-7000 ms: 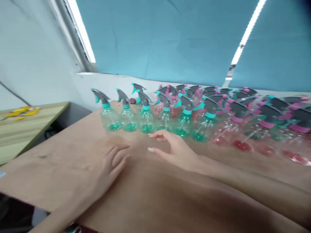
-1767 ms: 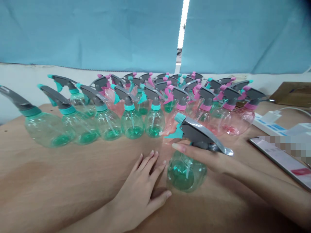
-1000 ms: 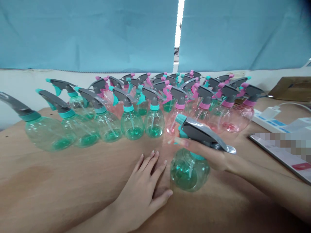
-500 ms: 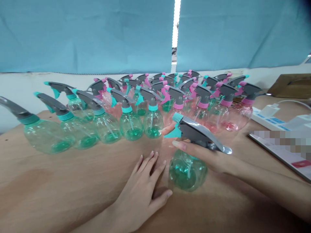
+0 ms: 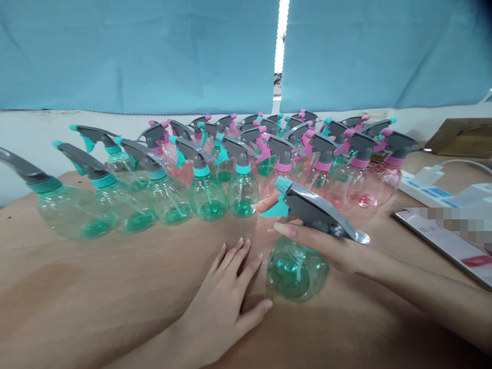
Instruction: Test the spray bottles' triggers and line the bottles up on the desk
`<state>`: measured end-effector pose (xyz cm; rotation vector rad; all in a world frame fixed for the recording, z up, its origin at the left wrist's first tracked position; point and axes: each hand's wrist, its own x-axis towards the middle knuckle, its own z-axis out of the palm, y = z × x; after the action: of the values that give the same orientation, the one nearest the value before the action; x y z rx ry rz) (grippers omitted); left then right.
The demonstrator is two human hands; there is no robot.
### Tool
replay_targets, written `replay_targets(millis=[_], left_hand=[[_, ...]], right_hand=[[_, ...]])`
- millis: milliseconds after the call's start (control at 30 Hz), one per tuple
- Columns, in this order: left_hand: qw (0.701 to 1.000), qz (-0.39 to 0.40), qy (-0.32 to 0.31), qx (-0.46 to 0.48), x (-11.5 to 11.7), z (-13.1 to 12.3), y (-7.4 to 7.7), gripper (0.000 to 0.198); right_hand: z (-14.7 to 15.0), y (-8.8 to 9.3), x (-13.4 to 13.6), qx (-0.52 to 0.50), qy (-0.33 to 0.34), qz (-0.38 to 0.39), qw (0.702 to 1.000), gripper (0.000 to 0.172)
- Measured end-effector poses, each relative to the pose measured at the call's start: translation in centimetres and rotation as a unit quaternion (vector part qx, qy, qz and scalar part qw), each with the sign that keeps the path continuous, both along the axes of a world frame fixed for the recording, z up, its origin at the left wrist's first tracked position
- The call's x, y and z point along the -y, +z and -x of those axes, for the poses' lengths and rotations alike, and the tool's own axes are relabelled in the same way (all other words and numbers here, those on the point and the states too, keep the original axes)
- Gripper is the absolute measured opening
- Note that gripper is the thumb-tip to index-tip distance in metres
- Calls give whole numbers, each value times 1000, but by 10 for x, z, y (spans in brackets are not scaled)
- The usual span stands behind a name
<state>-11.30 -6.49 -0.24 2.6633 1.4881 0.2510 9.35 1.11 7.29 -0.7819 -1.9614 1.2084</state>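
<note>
A clear green spray bottle [image 5: 298,269] with a grey head and teal trigger stands on the brown table [image 5: 96,297] in front of me. My right hand [image 5: 326,246] is closed round its neck under the grey head, a finger lying by the trigger. My left hand [image 5: 226,302] lies flat on the table just left of the bottle, fingers stretched out, thumb close to the bottle's base. Behind stand several rows of the same bottles, green ones [image 5: 205,192] to the left and pink ones [image 5: 357,184] to the right.
A white power strip [image 5: 426,192] with a cable lies at the right, with a flat white card or device [image 5: 442,243] in front of it. A brown cardboard piece [image 5: 461,136] sits at the far right. Blue blinds [image 5: 154,51] hang behind the table.
Seven seconds ago both hands lay bare on the table before the rows; the right hand now holds one green bottle. Over the last second the bottle only shifted slightly.
</note>
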Motion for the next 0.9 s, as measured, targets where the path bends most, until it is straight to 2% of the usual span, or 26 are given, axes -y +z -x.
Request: replay_targets(millis=[133,333,500,667,767,900], left_hand=[[1000,-2,1,-1,0,0,-1,63],[1000,2,2,-9,0,0,0,63],[1000,7,5,-6,-2,-1,1,64],[1000,6,6,3,-2,-2,3,63],[1000,8,6,0,-1,-2,4,63],[1000,7,6,0,-1,-2,5,62]], right_hand=[[0,0,-1,-20,1,-12,1000,11],[3,0,-3,-33,30,-12,999,8],[4,5,-5,-41,81,3,996,31],[3,0,-8,-42,91,0,995,38],[3,-1,-9,-52,99,6,994,35],[3,-3,-9,-54,86,-7,995,23]])
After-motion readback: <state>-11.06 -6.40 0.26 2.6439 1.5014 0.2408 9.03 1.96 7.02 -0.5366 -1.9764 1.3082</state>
